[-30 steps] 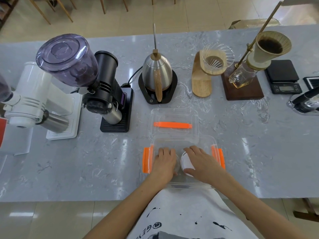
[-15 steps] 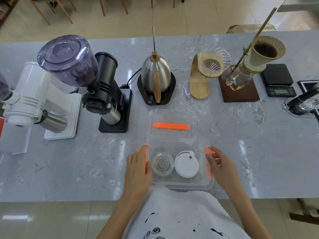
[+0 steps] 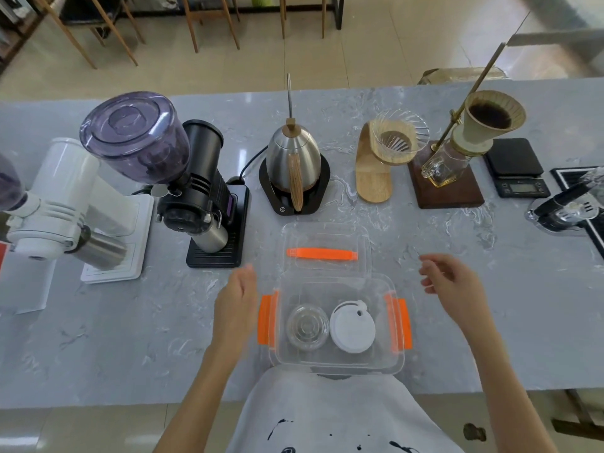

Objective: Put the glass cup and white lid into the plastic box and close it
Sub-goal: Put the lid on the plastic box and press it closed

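box lid: clear rectangular plastic lid with orange handle strip [image 3: 322, 254] lies flat on the counter, touching the far edge of the box; long axis runs left-right, ahead of both hands
box: clear plastic box with orange side latches [image 3: 338, 362], open, at the near counter edge
contents: small clear glass cup [image 3: 307, 326] on the left, round white lid [image 3: 352, 330] on the right, both inside, just beside each other
left hand [image 3: 237, 297]: just left of the box, near the lid's left end; fingers loosely together, empty
right hand [image 3: 452, 282]: right of the box, further out, blurred; fingers slightly curled and apart, empty
nearer hand: left, by judgement
step: contents in; lid not yet on
surface: grey marbled counter [image 3: 98, 338], glossy
room: kettle [image 3: 292, 158] and black grinder [image 3: 196, 178] behind the lid, well apart; space free either side of the box
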